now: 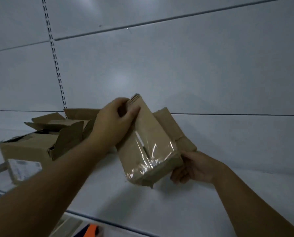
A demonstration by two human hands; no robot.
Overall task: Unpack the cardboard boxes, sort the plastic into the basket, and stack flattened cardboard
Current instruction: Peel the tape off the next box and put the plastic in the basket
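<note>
Our left hand (115,117) grips the top end of the plastic-wrapped cardboard pack (148,144). Our right hand (192,166) holds its lower corner at 4 o'clock. Pack sits tilted above the shelf (159,202), open cardboard box (36,144) at its 9 o'clock.

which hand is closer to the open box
Left. The left hand grips the wrapped pack at its top end, just right of the open box and its flaps. The right hand holds the pack's lower corner, farther right, beyond the pack.
</note>
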